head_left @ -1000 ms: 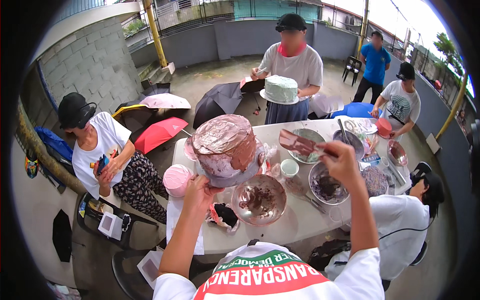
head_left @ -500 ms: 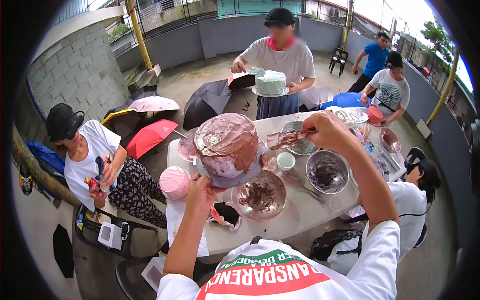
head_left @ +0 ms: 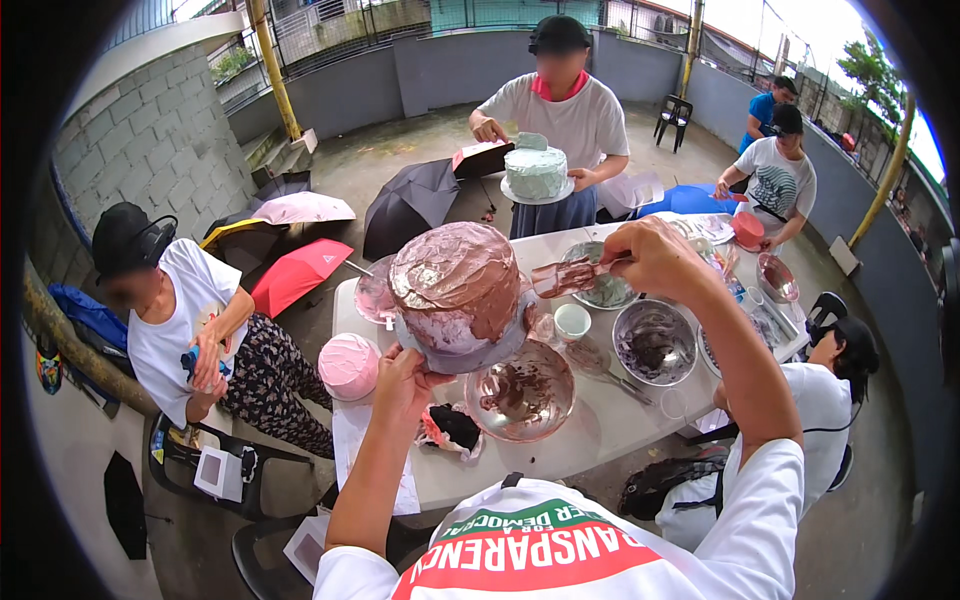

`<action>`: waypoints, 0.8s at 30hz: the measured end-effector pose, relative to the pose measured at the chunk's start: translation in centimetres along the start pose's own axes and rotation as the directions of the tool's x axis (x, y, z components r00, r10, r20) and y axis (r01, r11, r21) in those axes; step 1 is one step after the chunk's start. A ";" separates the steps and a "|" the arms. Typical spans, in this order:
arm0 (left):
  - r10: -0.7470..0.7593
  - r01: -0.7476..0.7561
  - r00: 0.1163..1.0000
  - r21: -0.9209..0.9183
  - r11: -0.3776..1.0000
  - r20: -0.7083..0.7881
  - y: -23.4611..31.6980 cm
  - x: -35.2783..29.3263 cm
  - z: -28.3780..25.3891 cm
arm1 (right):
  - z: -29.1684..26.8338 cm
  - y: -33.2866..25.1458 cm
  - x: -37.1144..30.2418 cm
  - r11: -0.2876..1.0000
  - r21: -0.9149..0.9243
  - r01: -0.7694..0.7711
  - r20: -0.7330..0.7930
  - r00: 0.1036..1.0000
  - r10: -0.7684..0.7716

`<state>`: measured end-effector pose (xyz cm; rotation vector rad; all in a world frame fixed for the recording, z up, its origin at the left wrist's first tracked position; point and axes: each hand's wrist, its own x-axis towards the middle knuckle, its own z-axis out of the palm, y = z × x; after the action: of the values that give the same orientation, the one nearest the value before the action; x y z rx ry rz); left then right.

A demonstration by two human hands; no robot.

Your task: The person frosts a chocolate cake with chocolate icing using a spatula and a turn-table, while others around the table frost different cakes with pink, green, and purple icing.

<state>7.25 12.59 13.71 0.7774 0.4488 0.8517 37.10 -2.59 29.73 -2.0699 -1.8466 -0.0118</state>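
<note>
A round cake with brown frosting is held up over the table. Its frosting is patchy and paler low on the side. My left hand grips the cake board from below, its fingers under the rim. In my right hand is a spatula, its blade smeared with brown frosting. The blade is just right of the cake, with a small gap between them. Below the cake sits a metal bowl with brown frosting on its inside.
On the white table are a pink cake, a green cup, a metal bowl with dark frosting and a piping bag. Across it a person holds a pale green cake. Open umbrellas lie at the left.
My hands, the cake and the spatula have barely shifted. At the far right, the person in blue has moved behind a co-worker. The person at left has changed hand position.
</note>
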 end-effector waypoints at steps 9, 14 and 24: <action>0.020 -0.019 1.000 -0.018 1.000 0.016 -0.4 0.6 0.4 | 0.3 0.7 0.1 0.997 -0.033 0.072 0.039 0.997 -0.070; 0.017 -0.017 1.000 -0.028 0.999 -0.011 -0.6 0.6 1.1 | 0.3 0.9 0.1 0.993 -0.053 0.103 0.058 0.993 -0.099; 0.032 -0.033 0.997 -0.018 0.999 -0.066 -1.7 0.5 2.0 | 0.4 -1.0 -0.6 0.990 -0.095 0.101 0.109 0.990 -0.091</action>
<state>9.66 11.38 13.65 0.7427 0.4866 0.9122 35.94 -2.99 29.45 -2.0818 -2.0463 -0.0224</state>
